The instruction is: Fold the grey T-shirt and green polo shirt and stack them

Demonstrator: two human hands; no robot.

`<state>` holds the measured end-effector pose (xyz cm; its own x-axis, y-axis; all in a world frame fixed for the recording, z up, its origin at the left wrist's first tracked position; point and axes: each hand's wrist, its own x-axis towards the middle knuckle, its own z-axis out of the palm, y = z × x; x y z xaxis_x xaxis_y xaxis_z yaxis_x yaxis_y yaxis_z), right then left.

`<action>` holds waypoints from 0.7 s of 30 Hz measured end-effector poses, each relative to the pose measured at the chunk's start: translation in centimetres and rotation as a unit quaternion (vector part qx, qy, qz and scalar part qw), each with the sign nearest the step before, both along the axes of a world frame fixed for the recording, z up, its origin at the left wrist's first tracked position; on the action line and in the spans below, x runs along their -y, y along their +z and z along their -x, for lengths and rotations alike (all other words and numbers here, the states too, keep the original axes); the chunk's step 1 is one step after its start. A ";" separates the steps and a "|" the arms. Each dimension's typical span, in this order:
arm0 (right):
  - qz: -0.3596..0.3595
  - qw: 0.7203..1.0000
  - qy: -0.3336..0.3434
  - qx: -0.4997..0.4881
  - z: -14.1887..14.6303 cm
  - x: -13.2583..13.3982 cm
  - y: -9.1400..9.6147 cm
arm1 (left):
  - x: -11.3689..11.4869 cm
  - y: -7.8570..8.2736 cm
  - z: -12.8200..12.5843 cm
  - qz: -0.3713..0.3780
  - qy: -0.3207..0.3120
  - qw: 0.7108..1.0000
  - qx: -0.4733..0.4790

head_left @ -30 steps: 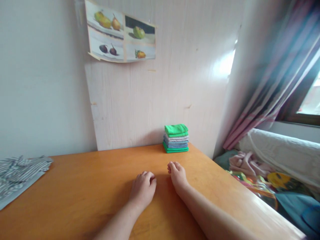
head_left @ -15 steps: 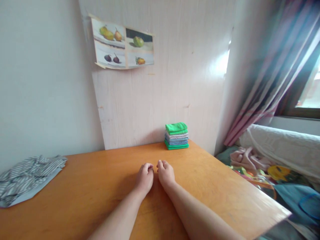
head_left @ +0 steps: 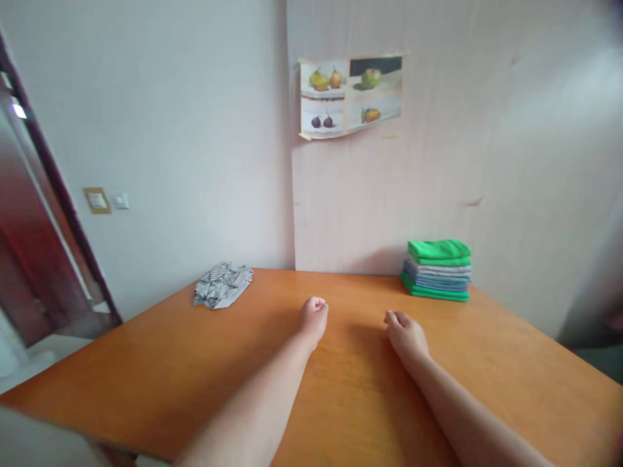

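Note:
Both of my forearms lie on an orange wooden table (head_left: 170, 363). My left hand (head_left: 314, 315) rests near the table's middle with its fingers curled into a loose fist, nothing visible in it. My right hand (head_left: 405, 333) lies a little to the right, fingers bent under, also holding nothing visible. Behind my right hand, against the wall, stands a neat stack of folded cloths (head_left: 437, 270), green on top and bottom with grey and blue between. A crumpled striped cloth (head_left: 222, 285) lies at the table's far left edge, well away from my left hand.
A fruit poster (head_left: 350, 96) hangs on the pale wood panel behind the table. A dark door frame (head_left: 53, 214) and a wall switch (head_left: 119, 201) are at the left. The table's near left corner drops off toward the floor.
The view has swung to the left, so the curtain and bed have left the picture and the door has come in. My hands, touching half a second ago, have moved apart.

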<state>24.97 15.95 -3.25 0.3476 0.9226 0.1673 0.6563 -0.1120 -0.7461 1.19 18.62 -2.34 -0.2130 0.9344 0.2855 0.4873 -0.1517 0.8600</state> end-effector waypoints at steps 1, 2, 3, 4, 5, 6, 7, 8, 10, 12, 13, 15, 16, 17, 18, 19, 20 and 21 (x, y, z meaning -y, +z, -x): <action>0.004 1.000 -0.002 0.012 -0.1 -0.2 -0.2 | 0.2 0.4 2.0 0.003 0.021 1.000 -0.013; 0.007 1.000 0.002 0.018 -0.3 -0.4 -0.5 | 0.3 0.8 4.0 0.007 0.042 0.999 -0.027; 0.009 1.000 0.003 0.023 -0.4 -0.6 -0.7 | 0.4 1.3 6.0 0.011 0.062 0.997 -0.042; 0.010 1.000 0.004 0.027 -0.5 -0.7 -1.0 | 0.5 1.8 7.8 0.015 0.083 0.995 -0.058; 0.011 1.000 0.005 0.029 -0.6 -0.9 -1.1 | 0.5 2.3 9.6 0.020 0.102 0.992 -0.074; 0.013 0.999 0.005 0.032 -0.6 -1.0 -1.3 | 0.5 2.7 11.3 0.024 0.121 0.988 -0.090; 0.017 0.999 0.004 0.034 -0.6 -1.0 -1.3 | 0.6 3.1 12.9 0.030 0.139 0.984 -0.105; 0.021 0.999 0.002 0.038 -0.5 -1.0 -1.3 | 0.6 3.4 14.3 0.037 0.156 0.979 -0.123; 0.030 0.998 -0.007 0.050 -0.2 -0.9 -1.0 | 0.6 3.7 17.0 0.049 0.183 0.970 -0.154; 0.033 0.997 -0.013 0.068 0.3 -0.6 -0.5 | 0.4 3.4 19.4 0.063 0.197 0.962 -0.179; 0.034 0.996 -0.014 0.077 0.5 -0.5 -0.3 | 0.0 3.0 20.5 0.076 0.205 0.956 -0.198; 0.031 0.995 -0.010 0.095 0.9 -0.3 0.1 | -1.0 2.1 22.5 0.118 0.217 0.925 -0.289; 0.032 0.994 -0.018 0.103 1.0 -0.3 0.3 | -1.7 1.7 23.3 0.132 0.212 0.916 -0.313; 0.033 0.994 -0.025 0.104 1.2 -0.3 0.4 | -2.4 1.4 23.9 0.151 0.206 0.908 -0.333; 0.034 0.993 -0.032 0.106 1.2 -0.3 0.4 | -2.9 1.1 24.4 0.168 0.208 0.899 -0.348; 0.034 0.993 -0.039 0.107 1.3 -0.3 0.4 | -3.4 1.0 24.7 0.175 0.221 0.889 -0.360; 0.034 0.993 -0.043 0.107 1.3 -0.4 0.4 | -3.7 1.0 24.9 0.186 0.227 0.882 -0.367; 0.034 0.993 -0.047 0.107 1.3 -0.4 0.4 | -3.8 1.1 25.0 0.193 0.230 0.878 -0.373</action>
